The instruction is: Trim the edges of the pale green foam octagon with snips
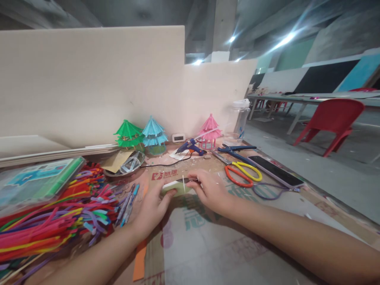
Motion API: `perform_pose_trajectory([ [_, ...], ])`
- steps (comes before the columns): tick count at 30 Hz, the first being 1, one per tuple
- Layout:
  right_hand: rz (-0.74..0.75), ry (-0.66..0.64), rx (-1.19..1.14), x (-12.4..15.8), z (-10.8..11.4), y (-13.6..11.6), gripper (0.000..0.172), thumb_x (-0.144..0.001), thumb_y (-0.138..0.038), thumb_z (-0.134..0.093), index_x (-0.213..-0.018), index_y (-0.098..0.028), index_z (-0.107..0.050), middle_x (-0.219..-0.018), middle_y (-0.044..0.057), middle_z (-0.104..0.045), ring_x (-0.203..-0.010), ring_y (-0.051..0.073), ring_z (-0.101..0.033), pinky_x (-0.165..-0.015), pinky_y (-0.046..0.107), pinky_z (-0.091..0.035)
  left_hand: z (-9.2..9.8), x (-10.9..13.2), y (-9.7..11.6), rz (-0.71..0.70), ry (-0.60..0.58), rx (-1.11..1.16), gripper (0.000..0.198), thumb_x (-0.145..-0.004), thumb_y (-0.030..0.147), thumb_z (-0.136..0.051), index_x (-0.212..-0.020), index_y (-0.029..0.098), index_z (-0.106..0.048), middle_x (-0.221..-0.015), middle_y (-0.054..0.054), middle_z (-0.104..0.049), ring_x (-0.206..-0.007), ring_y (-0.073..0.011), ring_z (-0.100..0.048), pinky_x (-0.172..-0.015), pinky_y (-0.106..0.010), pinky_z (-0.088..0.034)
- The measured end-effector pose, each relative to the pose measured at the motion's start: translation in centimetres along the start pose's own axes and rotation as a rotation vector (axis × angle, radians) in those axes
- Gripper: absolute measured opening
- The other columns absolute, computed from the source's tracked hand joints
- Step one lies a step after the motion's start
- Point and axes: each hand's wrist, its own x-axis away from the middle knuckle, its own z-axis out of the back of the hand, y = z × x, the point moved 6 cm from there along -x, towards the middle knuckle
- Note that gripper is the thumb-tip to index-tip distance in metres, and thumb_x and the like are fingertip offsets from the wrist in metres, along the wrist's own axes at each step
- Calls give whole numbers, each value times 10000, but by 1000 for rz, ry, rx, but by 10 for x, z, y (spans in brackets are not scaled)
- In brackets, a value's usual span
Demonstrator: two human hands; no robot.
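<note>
Over the middle of the board, my left hand (pixel 156 204) holds a pale green, flat piece (pixel 178 188) with a white upper edge, thumb on its near side. My right hand (pixel 209 190) meets it from the other side, thumb and fingers pinched together at the piece's right end. A thin white strip (pixel 183 183) stands upright against the piece, just left of the right fingertips. Something dark shows between the two hands, too blurred to name, and what the right fingers pinch is partly hidden.
Colourful pipe cleaners (pixel 59 225) and pens (pixel 127 206) lie left. Behind are a metal dish (pixel 139 160), green (pixel 127 132), blue (pixel 154 132) and pink (pixel 210 128) paper roofs, and a glue gun (pixel 190 147). Scissors (pixel 242 174), pliers (pixel 237 149), a phone (pixel 274 171) and a bottle (pixel 241 118) stand right.
</note>
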Motion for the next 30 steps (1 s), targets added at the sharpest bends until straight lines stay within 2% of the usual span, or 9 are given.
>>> perform_pose_trajectory([
  [5, -178, 22, -147, 3, -3, 20, 179, -862, -289, -466, -981, -172, -530, -874, 76, -648, -758, 190, -608, -660, 311, -480, -2, -2, -14, 47, 35, 86, 162, -800, 319, -498, -854, 182, -567, -821, -28, -656, -799, -196, -595, -700, -285, -461],
  [8, -296, 13, -209, 6, -7, 34, 184, -855, -305, -454, -980, -184, -512, -858, 61, -638, -757, 189, -602, -650, 308, -469, -3, -4, -22, 76, 47, 159, 221, -811, 354, -499, -932, 182, -566, -892, -30, -654, -847, -192, -593, -732, -284, -455],
  [10, -324, -5, -219, 6, -9, 39, 180, -854, -303, -442, -980, -191, -507, -863, 54, -636, -773, 191, -602, -669, 315, -463, -3, -5, -25, 82, 64, 195, 245, -810, 358, -502, -972, 185, -562, -937, -31, -648, -866, -189, -591, -740, -278, -452],
  [18, -288, -102, -158, 4, -7, 35, 182, -844, -274, -454, -992, -191, -519, -918, 67, -651, -828, 199, -609, -720, 326, -457, 0, -6, -33, 38, 98, 164, 166, -820, 300, -485, -927, 195, -556, -916, -21, -608, -892, -181, -558, -791, -278, -416],
  [24, -268, -139, -163, 3, -9, 33, 168, -843, -262, -457, -978, -186, -520, -908, 69, -654, -822, 193, -610, -722, 321, -457, 2, -6, -33, 32, 113, 129, 148, -810, 282, -487, -906, 196, -559, -875, -20, -600, -853, -183, -553, -760, -278, -409],
  [30, -266, -171, -176, 5, -12, 32, 152, -847, -243, -472, -983, -196, -522, -896, 49, -656, -799, 174, -610, -701, 294, -450, -2, -6, -40, 51, 76, 147, 163, -809, 288, -490, -918, 195, -568, -861, -15, -630, -839, -180, -572, -746, -267, -423],
])
